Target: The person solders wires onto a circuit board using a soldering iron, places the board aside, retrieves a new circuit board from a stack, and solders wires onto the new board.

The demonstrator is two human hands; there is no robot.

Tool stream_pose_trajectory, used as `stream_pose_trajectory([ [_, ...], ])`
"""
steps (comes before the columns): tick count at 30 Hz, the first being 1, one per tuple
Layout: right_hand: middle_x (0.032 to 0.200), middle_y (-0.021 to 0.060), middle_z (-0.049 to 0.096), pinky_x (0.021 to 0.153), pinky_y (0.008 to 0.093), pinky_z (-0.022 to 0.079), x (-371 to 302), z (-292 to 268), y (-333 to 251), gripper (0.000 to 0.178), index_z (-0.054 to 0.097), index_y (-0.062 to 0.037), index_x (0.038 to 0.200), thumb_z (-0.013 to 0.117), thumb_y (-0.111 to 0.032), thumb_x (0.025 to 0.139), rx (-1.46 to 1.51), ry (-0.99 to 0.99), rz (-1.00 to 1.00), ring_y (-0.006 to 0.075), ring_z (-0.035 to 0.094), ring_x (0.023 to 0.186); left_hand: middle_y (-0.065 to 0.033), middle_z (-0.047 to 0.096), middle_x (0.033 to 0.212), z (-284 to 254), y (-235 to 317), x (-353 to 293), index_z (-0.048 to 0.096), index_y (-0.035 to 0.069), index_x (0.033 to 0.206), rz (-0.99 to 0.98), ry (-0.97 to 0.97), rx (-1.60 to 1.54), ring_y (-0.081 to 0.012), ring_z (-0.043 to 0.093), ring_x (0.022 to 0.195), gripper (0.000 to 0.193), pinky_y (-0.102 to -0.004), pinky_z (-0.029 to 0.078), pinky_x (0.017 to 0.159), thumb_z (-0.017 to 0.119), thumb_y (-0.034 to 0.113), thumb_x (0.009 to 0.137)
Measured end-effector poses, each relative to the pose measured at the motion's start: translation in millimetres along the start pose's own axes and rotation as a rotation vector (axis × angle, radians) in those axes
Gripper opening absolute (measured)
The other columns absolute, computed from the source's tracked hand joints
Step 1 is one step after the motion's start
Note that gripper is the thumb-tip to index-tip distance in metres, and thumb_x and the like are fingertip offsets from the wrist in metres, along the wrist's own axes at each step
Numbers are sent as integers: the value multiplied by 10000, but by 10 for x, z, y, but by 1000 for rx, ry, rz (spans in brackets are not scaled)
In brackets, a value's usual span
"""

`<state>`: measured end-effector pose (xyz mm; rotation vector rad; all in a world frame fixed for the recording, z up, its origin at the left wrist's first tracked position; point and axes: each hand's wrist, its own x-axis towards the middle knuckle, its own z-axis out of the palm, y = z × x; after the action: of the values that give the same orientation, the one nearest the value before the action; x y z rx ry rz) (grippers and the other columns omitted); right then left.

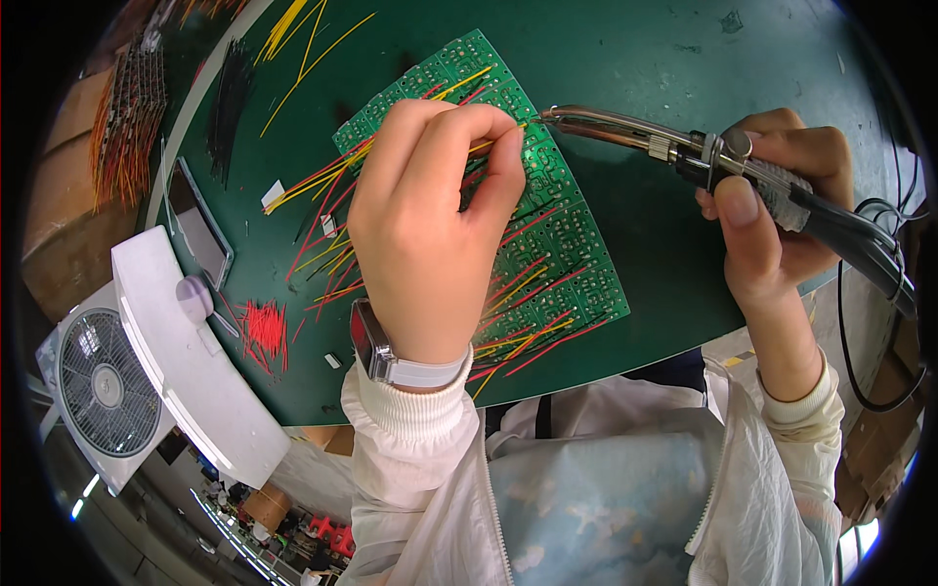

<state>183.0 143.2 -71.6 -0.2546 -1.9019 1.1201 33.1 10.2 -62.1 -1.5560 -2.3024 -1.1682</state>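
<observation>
A green circuit board panel (591,249) lies on the table, with red, yellow and black wires across it. My left hand (420,205) is over the board, thumb and forefinger pinched on a thin yellow wire (482,147) whose end points toward the board's right edge. In my right hand (782,181) is a soldering iron (660,146) with a thin metal tube along it and a black cable behind. Its tip meets or nearly meets the wire end beside my left fingertips; contact is too small to tell. My left palm hides part of the board and wires.
The green table (674,59) carries loose yellow wires (311,68), black wires (230,107) and a pile of short red wires (264,327). A phone (200,225) lies at the left, near a white box fan (106,381). Black cable (848,342) hangs at the right.
</observation>
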Motion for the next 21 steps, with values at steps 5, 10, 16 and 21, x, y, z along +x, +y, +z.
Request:
stream_pose_trajectory([
  [5,744,152,524,437,213,427,-8,-9,6,315,436,33,915,648,-163,792,4,-18,-6,112,496,484,-54,528,741,26,-5,-5,564,34,767,13,4,8,-189,509,574,178,-292,409,492,679,-52,662],
  [10,740,153,524,442,213,429,-11,-11,11,316,435,37,917,650,-157,790,16,-19,-14,111,491,487,-52,523,735,20,6,1,561,37,763,10,-8,29,-184,501,567,183,-292,400,491,678,-55,657],
  [16,725,155,526,438,215,428,0,-20,3,310,437,36,916,650,-151,787,6,-38,-31,110,489,486,-54,524,736,16,0,10,559,39,764,36,-11,42,-193,505,570,189,-302,408,506,679,-54,651],
  [21,709,161,527,435,214,417,7,-31,12,312,442,40,914,653,-148,781,-15,-61,-74,117,478,491,-61,552,736,-12,32,32,576,23,772,25,-30,50,-189,543,613,157,-285,433,554,669,-49,668],
])
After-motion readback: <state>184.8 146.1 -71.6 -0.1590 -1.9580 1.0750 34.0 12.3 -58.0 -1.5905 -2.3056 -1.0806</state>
